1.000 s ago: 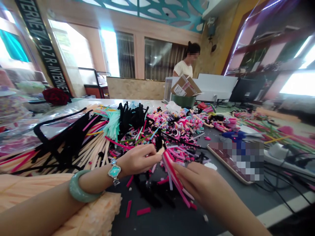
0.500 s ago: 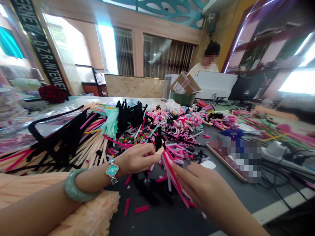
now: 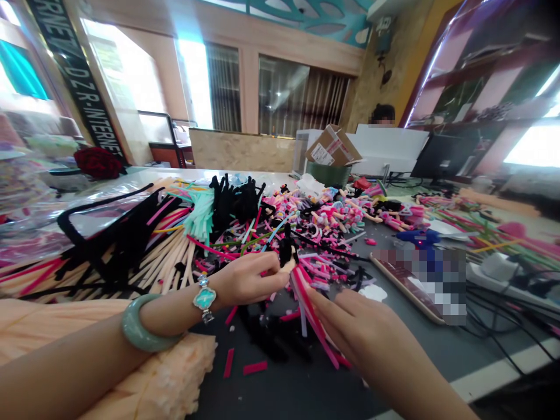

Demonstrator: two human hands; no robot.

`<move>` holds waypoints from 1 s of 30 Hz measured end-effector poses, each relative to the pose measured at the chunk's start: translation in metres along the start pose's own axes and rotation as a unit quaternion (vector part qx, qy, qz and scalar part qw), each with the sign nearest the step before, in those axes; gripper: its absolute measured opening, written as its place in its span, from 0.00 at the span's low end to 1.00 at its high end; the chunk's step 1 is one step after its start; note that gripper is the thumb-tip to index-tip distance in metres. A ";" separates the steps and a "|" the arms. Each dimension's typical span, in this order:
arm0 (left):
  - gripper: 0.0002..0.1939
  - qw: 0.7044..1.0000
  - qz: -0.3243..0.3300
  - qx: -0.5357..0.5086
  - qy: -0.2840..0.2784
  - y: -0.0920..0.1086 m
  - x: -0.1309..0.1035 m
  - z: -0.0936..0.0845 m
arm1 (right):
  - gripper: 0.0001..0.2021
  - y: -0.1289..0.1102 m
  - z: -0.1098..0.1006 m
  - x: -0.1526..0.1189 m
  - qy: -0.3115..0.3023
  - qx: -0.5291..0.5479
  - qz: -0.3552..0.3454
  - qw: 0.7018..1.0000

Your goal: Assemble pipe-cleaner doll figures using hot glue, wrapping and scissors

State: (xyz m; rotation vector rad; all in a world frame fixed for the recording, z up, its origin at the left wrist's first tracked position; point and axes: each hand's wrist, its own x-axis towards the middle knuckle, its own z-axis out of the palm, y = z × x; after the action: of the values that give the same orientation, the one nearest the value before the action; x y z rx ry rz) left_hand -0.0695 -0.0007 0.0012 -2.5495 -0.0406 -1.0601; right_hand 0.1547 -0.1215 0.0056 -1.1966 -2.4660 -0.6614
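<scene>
My left hand [image 3: 254, 275], with a watch [image 3: 205, 298] and a green bangle [image 3: 142, 324] on its arm, is closed in a pinch on a small pipe-cleaner doll [image 3: 287, 252]. The doll has a black top and a pale part near my fingertips. My right hand [image 3: 363, 321] has its fingers closed along pink pipe cleaners [image 3: 311, 309], which run from just under the doll down toward me. Whether these strips are joined to the doll I cannot tell. Behind both hands lies a heap of short pink and lilac pieces [image 3: 324, 271].
Bundles of beige pipe cleaners [image 3: 175, 259] and black ones [image 3: 118, 245] lie to the left. Finished-looking small dolls [image 3: 336, 213] are piled behind. On the right are a blue glue gun [image 3: 420, 238], a phone [image 3: 406, 291] and cables [image 3: 494, 318]. A person [image 3: 384, 115] is behind a monitor [image 3: 389, 149].
My hands keep nearly the same grip and place. The view has shifted slightly. Behind the monitor, the person has sunk lower, so only the top of the head shows.
</scene>
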 end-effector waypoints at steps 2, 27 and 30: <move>0.04 1.000 -0.001 -0.003 -0.003 0.000 0.000 0.000 | 0.22 0.000 0.000 0.000 0.001 -0.001 -0.003 1.000; 0.05 1.000 -0.009 -0.002 -0.020 -0.001 -0.001 0.000 | 0.23 0.000 0.003 -0.001 -0.001 -0.011 -0.001 1.000; 0.04 1.000 -0.016 0.000 -0.013 -0.001 -0.001 0.001 | 0.24 -0.001 0.004 -0.002 -0.005 -0.011 -0.003 1.000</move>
State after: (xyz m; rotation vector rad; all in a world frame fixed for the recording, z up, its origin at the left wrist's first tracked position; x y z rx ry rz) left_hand -0.0703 0.0001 0.0000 -2.5718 -0.0882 -1.0377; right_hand 0.1549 -0.1210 0.0016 -1.2041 -2.4768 -0.6873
